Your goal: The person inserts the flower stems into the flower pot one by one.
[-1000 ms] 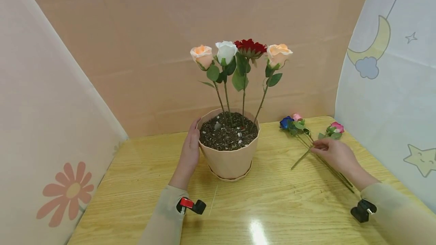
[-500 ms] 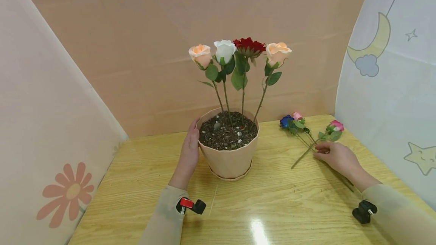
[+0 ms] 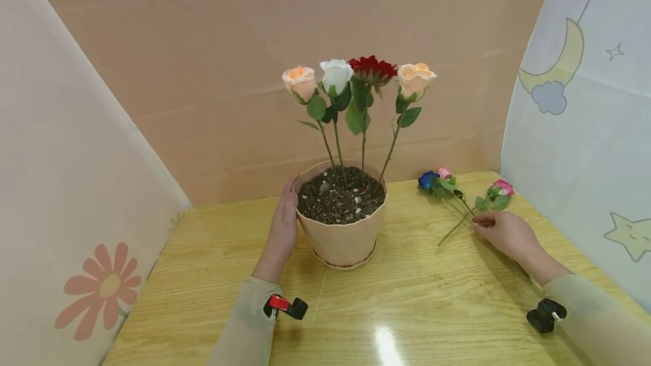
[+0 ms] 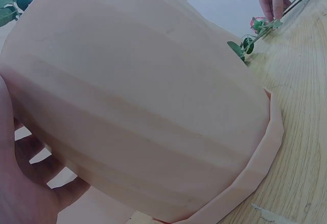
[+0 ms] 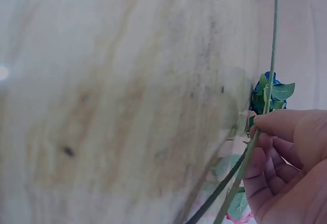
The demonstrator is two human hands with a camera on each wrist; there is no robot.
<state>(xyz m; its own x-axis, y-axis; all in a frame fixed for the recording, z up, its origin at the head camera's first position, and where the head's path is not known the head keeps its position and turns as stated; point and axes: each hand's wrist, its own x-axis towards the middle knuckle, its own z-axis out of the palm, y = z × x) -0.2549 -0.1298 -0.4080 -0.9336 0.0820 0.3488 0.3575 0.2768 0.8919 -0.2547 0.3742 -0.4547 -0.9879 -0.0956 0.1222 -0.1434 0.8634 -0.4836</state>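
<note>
My left hand (image 3: 285,222) rests against the left side of a peach flowerpot (image 3: 342,242), fingers along its wall. Dark soil (image 3: 330,202) fills the pot. Two peach roses (image 3: 416,81), a white rose (image 3: 337,77) and a dark red flower (image 3: 373,71) stand upright in it. On the right, my right hand (image 3: 506,236) pinches a thin green stem (image 5: 271,66) between thumb and fingers, just above the table. This stem appears to belong to the magenta rose (image 3: 502,188). A second, darker stem (image 5: 219,188) passes close to the fingers.
A blue rose (image 3: 428,179) and a light pink rose (image 3: 444,173) lie at the back right of the wooden table (image 3: 407,298). Their stems cross the held one. A saucer (image 3: 346,267) sits under the pot. Fabric walls (image 3: 229,72) enclose the back and sides.
My right hand has shifted slightly right and now pinches the magenta rose's stem, whose free end has moved a little up and right. The left hand stays on the pot.
</note>
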